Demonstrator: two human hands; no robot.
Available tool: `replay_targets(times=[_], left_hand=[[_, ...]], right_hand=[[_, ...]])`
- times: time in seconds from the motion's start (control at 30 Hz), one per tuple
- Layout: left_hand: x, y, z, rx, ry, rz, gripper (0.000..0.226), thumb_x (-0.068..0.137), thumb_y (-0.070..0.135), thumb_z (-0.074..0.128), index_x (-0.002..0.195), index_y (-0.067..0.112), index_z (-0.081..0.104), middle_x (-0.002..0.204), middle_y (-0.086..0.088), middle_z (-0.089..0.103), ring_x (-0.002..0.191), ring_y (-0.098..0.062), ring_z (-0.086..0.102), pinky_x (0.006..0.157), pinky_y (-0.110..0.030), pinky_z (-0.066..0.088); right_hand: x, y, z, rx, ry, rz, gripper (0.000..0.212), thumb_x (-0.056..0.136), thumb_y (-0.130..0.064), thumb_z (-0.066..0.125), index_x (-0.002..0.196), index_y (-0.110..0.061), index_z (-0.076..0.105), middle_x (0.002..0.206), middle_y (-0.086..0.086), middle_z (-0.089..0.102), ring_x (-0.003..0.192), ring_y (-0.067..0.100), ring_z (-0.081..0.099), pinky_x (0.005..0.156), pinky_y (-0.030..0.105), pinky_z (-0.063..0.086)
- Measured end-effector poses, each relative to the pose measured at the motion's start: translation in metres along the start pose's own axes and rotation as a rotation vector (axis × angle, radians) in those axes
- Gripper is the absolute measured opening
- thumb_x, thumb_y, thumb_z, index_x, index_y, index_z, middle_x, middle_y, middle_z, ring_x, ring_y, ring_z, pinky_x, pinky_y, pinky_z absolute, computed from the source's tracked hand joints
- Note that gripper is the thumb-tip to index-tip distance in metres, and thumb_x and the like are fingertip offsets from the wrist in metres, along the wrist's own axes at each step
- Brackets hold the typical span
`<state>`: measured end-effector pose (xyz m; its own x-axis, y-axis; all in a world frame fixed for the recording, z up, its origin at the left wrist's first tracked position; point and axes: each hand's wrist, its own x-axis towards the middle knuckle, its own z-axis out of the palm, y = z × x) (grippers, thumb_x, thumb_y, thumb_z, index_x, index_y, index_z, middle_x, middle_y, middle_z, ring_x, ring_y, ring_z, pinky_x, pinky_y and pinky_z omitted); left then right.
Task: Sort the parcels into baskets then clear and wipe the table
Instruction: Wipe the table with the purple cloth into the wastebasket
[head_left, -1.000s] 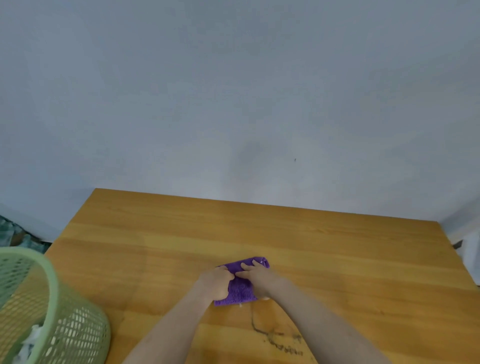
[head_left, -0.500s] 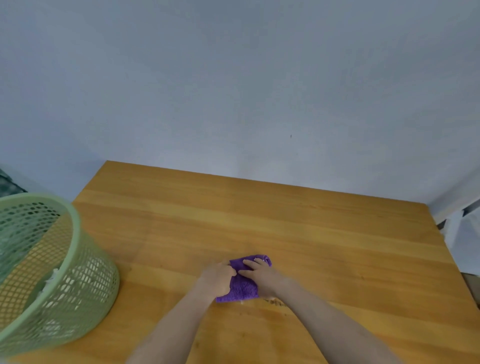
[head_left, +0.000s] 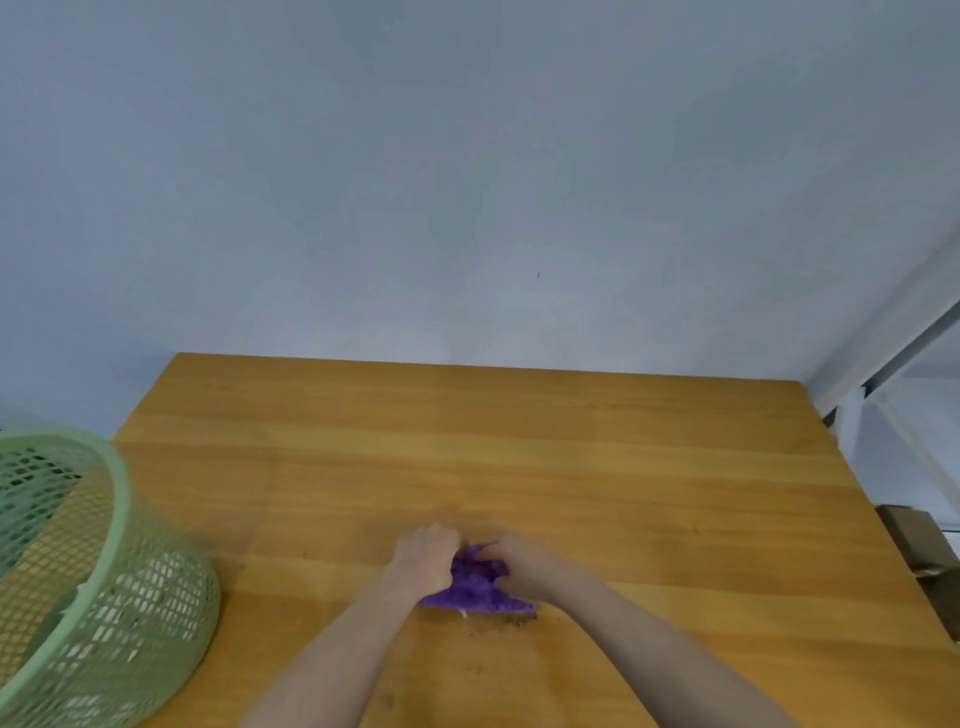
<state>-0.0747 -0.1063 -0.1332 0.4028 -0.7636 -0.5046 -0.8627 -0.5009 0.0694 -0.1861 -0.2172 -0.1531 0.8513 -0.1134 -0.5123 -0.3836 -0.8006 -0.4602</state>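
Purple cloth lay bunched on the wooden table, in the near half of the top and about midway across. Both hands were on it. The left hand sat at the cloth's left side with its fingers curled inward and pressed together, gripping a gathered fold. The right hand sat at the cloth's right side, its fingers likewise curled and closed on the fabric. The two sets of fingertips met, or nearly met, over the far edge of the cloth. Whether they actually touched could not be told.

The cloth showed between the two hands as a raised, crumpled ridge. Its near edge spread flat on the wood below the wrists and reached further to the right than to the left. A small pale tag or thread hung at that near edge. The thumbs were hidden under the hands.

Dark smudges marked the wood just beside the cloth's near edge, on the person's side. Fainter specks lay between the forearms.

A green mesh basket stood at the table's left front area, well apart from the hands and partly cut off by the frame. Something pale showed through its mesh but could not be identified. A brown cardboard box sat beyond the table's right edge. A plain grey wall rose behind the table's far edge.
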Motion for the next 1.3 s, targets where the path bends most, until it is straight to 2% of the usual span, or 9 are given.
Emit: replay_targets(times=[0.07,0.17,0.37,0.5,0.57,0.63,0.77,1.17,1.3], left_hand=[[0.012,-0.01,-0.023,-0.099,0.007,-0.004,0.043,0.077,0.003,0.045,0.11,0.024,0.062,0.114,-0.006,0.063,0.108,-0.029,0.059,0.083,-0.036,0.048],[0.033,-0.01,-0.051,-0.184,0.057,0.049,0.042,0.073,0.002,0.046,0.103,0.023,0.065,0.108,-0.004,0.065,0.104,-0.027,0.059,0.082,-0.034,0.048],[0.057,0.017,-0.058,-0.198,0.203,0.132,0.041,0.083,-0.004,0.046,0.118,0.016,0.058,0.116,-0.009,0.056,0.11,-0.029,0.053,0.089,-0.039,0.046],[0.064,0.03,-0.041,-0.043,-0.007,0.195,0.051,0.092,0.002,0.043,0.141,0.016,0.041,0.152,-0.007,0.028,0.139,-0.026,0.03,0.109,-0.037,0.035],[0.064,0.032,-0.034,0.029,-0.153,0.209,0.056,0.096,0.005,0.04,0.148,0.02,0.027,0.159,-0.003,0.008,0.146,-0.021,0.012,0.113,-0.038,0.029],[0.064,0.035,-0.031,0.015,-0.196,0.205,0.058,0.097,0.004,0.037,0.15,0.021,0.023,0.16,-0.003,0.004,0.147,-0.02,0.009,0.114,-0.039,0.028],[0.06,0.037,-0.034,-0.013,-0.192,0.203,0.058,0.095,0.003,0.037,0.149,0.019,0.025,0.159,-0.002,0.008,0.145,-0.018,0.015,0.113,-0.034,0.029],[0.015,0.066,-0.014,-0.077,-0.204,0.12,0.06,0.093,-0.002,0.038,0.147,0.021,0.03,0.158,0.001,0.016,0.143,-0.018,0.022,0.111,-0.031,0.031],[0.002,0.077,-0.012,-0.069,-0.202,0.084,0.061,0.092,-0.001,0.04,0.148,0.021,0.028,0.152,-0.001,0.032,0.135,-0.021,0.037,0.103,-0.029,0.036]], right_hand=[[-0.003,0.004,-0.009,0.094,0.123,0.034,0.047,0.075,0.003,0.048,0.113,-0.017,0.065,0.103,0.013,0.066,0.093,0.03,0.058,0.076,0.04,0.05],[-0.003,0.012,-0.031,0.168,0.284,0.129,0.04,0.077,0.002,0.048,0.11,-0.012,0.066,0.105,0.012,0.067,0.099,0.029,0.06,0.082,0.043,0.051],[-0.003,0.039,-0.061,0.039,0.442,0.253,0.047,0.083,0.007,0.041,0.121,-0.012,0.062,0.122,0.011,0.056,0.113,0.031,0.053,0.089,0.04,0.046],[-0.002,0.053,-0.052,-0.034,0.187,0.256,0.062,0.092,0.005,0.04,0.15,-0.015,0.027,0.158,0.008,0.016,0.145,0.023,0.017,0.116,0.032,0.021],[-0.004,0.055,-0.041,-0.063,0.053,0.283,0.07,0.094,0.002,0.041,0.153,-0.02,0.012,0.16,0.006,-0.003,0.147,0.024,0.006,0.117,0.033,0.021],[-0.007,0.057,-0.033,-0.085,0.0,0.297,0.073,0.094,0.0,0.041,0.153,-0.022,0.005,0.16,0.004,-0.009,0.147,0.024,0.005,0.115,0.034,0.025],[-0.011,0.057,-0.034,-0.092,0.009,0.296,0.073,0.093,0.0,0.04,0.153,-0.022,0.006,0.16,-0.004,-0.002,0.144,0.023,0.022,0.106,0.035,0.038],[-0.049,0.063,-0.019,-0.241,-0.046,0.166,0.066,0.094,-0.007,0.044,0.152,-0.016,0.015,0.16,-0.001,0.011,0.143,0.02,0.025,0.111,0.034,0.032],[-0.06,0.065,-0.008,-0.315,0.034,0.136,0.068,0.092,-0.01,0.048,0.152,-0.016,0.017,0.156,0.001,0.024,0.138,0.025,0.031,0.112,0.037,0.028]])
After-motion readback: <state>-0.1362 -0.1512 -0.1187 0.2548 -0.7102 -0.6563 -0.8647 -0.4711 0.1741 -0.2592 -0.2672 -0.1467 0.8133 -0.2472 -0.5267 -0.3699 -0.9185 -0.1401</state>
